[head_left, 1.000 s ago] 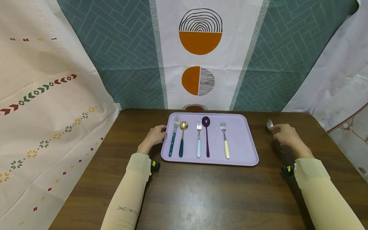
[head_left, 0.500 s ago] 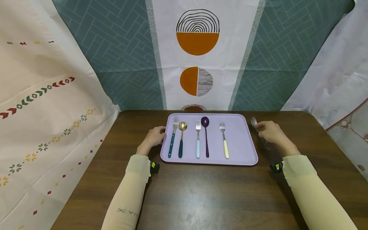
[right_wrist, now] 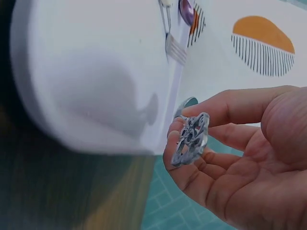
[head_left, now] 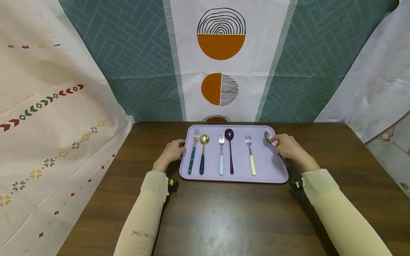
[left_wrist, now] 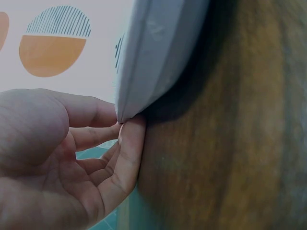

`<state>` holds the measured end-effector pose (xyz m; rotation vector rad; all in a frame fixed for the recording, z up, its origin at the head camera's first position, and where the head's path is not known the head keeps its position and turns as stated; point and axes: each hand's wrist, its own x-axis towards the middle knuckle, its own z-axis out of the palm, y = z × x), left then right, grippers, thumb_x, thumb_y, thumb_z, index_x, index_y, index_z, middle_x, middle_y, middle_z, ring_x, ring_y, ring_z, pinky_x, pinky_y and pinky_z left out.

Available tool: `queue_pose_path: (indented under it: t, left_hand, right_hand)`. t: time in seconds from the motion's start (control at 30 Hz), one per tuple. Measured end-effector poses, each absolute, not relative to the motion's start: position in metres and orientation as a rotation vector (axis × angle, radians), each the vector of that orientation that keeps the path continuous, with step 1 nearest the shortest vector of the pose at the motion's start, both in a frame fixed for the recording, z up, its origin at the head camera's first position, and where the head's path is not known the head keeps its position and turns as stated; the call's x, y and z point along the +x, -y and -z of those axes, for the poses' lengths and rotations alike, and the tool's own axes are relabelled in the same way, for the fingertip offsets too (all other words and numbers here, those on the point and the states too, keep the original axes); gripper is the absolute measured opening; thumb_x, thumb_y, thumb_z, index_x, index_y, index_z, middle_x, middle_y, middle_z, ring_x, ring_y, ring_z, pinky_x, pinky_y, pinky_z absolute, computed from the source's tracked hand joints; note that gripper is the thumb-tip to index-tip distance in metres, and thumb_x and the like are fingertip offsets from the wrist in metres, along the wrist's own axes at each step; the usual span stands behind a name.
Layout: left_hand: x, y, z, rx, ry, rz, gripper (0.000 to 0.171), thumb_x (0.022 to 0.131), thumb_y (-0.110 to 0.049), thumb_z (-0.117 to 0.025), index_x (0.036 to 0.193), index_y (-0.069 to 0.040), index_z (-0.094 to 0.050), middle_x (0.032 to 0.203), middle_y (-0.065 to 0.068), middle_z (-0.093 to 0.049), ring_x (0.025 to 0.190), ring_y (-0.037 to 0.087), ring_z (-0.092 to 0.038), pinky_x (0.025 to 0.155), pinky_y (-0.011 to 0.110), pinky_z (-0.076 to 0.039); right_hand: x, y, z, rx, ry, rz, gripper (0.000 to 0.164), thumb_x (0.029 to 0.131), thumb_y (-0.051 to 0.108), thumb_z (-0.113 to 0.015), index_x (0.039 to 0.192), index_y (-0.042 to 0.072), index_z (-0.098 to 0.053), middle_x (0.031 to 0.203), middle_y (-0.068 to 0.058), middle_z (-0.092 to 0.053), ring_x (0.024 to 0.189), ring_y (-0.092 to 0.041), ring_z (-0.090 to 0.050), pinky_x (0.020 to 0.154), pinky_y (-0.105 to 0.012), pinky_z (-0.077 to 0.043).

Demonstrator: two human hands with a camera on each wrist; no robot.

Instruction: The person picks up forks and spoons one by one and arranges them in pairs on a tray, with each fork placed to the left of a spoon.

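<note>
A lilac tray lies on the table. At its left edge my left hand grips the rim between thumb and fingers, as the left wrist view shows. My right hand pinches a silver spoon above the tray's right rim, its bowl pointing away from me. In the right wrist view the spoon's ornate openwork handle end faces the camera, and its shadow falls on the tray. On the tray lie a dark green-handled fork, a gold spoon, a light blue-handled fork, a purple spoon and a yellow-handled fork.
The brown wooden table extends in front of the tray and to both sides. A patterned teal and white cloth hangs behind its far edge. Pale cloths hang at the left and the right.
My right hand has moved left with the spoon, from the table on the right to above the tray's right edge. The left hand stays at the tray's left rim.
</note>
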<state>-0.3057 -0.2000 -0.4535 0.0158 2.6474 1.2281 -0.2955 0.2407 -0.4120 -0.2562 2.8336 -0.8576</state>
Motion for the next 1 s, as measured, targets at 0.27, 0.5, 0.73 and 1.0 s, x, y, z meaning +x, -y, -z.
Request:
queue_pose_path:
  t: [0.27, 0.5, 0.73, 1.0]
  left_hand:
    - [-0.305, 0.199, 0.453, 0.023, -2.653, -1.210, 0.048, 0.107, -0.011, -0.049, 0.153, 0.001, -0.045, 0.129, 0.025, -0.062, 0.105, 0.033, -0.068, 0.090, 0.043, -0.061]
    - [-0.304, 0.199, 0.452, 0.021, -2.647, -1.217, 0.048, 0.107, -0.011, -0.049, 0.153, 0.002, -0.045, 0.128, 0.025, -0.062, 0.106, 0.033, -0.067, 0.091, 0.044, -0.060]
    - [-0.306, 0.201, 0.454, 0.018, -2.648, -1.210, 0.049, 0.107, -0.012, -0.049, 0.154, 0.002, -0.044, 0.132, 0.025, -0.061, 0.107, 0.033, -0.067, 0.092, 0.044, -0.060]
    - [-0.307, 0.201, 0.453, 0.021, -2.662, -1.199, 0.048, 0.107, -0.012, -0.050, 0.153, 0.001, -0.046, 0.130, 0.024, -0.062, 0.106, 0.034, -0.067, 0.091, 0.044, -0.061]
  right_hand:
    - [-0.298, -0.226, 0.415, -0.280, -2.831, 0.780, 0.047, 0.079, -0.008, -0.053, 0.125, -0.011, -0.065, 0.093, -0.024, -0.070, 0.073, -0.024, -0.061, 0.053, -0.029, -0.048]
    - [-0.303, -0.220, 0.426, -0.280, -2.827, 0.757, 0.047, 0.077, -0.007, -0.055, 0.123, -0.009, -0.066, 0.089, -0.019, -0.069, 0.071, -0.023, -0.061, 0.053, -0.029, -0.049]
    - [-0.299, -0.209, 0.420, -0.283, -2.824, 0.695, 0.048, 0.081, -0.008, -0.050, 0.126, -0.010, -0.065, 0.100, -0.024, -0.068, 0.082, -0.030, -0.057, 0.060, -0.030, -0.046]
    - [-0.299, -0.196, 0.419, -0.289, -2.802, 0.613, 0.048, 0.083, -0.008, -0.048, 0.128, -0.014, -0.064, 0.114, -0.029, -0.066, 0.064, -0.019, -0.055, 0.052, -0.024, -0.043]
